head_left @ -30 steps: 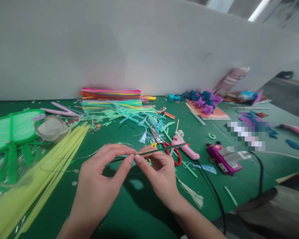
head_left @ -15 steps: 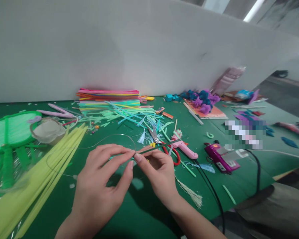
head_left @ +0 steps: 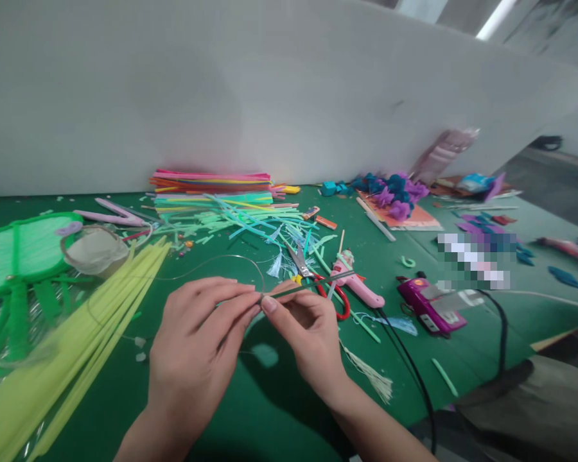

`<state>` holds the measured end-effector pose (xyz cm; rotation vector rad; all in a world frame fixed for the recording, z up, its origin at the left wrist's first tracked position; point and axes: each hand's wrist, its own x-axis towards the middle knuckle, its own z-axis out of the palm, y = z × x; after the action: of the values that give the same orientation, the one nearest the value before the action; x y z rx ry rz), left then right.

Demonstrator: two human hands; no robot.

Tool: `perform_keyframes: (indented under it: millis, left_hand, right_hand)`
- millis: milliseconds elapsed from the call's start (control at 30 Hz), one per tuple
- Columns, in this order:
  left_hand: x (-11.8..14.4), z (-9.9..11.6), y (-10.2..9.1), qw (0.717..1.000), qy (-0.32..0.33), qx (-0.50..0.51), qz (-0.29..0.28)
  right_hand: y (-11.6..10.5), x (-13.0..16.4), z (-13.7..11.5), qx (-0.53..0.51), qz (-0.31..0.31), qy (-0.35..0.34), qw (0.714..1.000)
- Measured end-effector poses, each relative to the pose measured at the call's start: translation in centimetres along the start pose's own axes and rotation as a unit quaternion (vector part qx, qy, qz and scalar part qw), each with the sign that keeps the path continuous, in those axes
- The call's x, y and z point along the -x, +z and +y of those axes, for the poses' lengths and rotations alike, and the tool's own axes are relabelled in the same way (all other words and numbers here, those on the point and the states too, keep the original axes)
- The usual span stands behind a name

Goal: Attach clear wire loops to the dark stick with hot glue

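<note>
— Where were the hands, and what did they hold?

— Both hovered together over the green table [head_left: 279, 410]. The left hand [head_left: 197, 350] and right hand [head_left: 303, 333] each pinched a thin dark green strip [head_left: 308, 288] between thumb and forefinger, their fingertips nearly touching. The strip ran from the pinch up to the right, above the scissors [head_left: 318, 282]. A thin clear wire [head_left: 221, 260] curved in a loop just beyond the left hand.

— How much open room was around them?

— Bare green cloth lay beneath and nearer than the hands. To the left, long yellow strips [head_left: 77, 333] crowded in. Behind stood a white wall [head_left: 270, 96], with a stack of coloured strips [head_left: 212, 186] against it.

— What could you count?

— One pair of scissors with red handles, two glue guns: a pink one [head_left: 359, 289] just beside the scissors and a magenta one [head_left: 426, 308] farther right. One green fan shape [head_left: 19, 250] at the left edge. The cut scraps were too many to count.
</note>
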<state>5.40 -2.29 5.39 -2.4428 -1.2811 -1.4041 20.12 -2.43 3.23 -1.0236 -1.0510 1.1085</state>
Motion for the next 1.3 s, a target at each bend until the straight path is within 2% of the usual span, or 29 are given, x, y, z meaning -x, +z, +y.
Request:
perform_keyframes:
  millis: [200,467,733,933,1100,1200,1300]
  left_hand:
    - [0.2,-0.3,0.0,0.994,0.071,-0.079,-0.001]
    - [0.3,-0.4,0.1,0.991,0.086,-0.101,0.006]
    - [0.1,-0.5,0.1,0.988,0.109,-0.111,0.010]
    - [0.2,-0.6,0.1,0.990,0.096,-0.099,-0.003]
    - [0.2,-0.8,0.2,0.999,0.005,-0.049,-0.012]
    - [0.3,-1.1,0.3,0.998,-0.024,-0.023,-0.045]
    - [0.3,-1.4,0.1,0.998,-0.026,0.002,-0.055]
  right_hand:
    - [-0.1,-0.2,-0.2,0.017,0.009,0.000,1.000]
    - [0.0,-0.1,-0.1,0.050,0.026,-0.007,0.998]
    - [0.0,-0.1,-0.1,0.053,0.015,-0.018,0.998]
    - [0.0,-0.1,0.1,0.053,0.008,-0.024,0.998]
    - [-0.1,-0.1,-0.1,0.051,0.014,-0.023,0.998]
    - [-0.3,-0.3,-0.3,0.050,0.013,-0.051,0.997]
    - [-0.7,-0.4,-0.4,0.057,-0.019,-0.099,0.993]
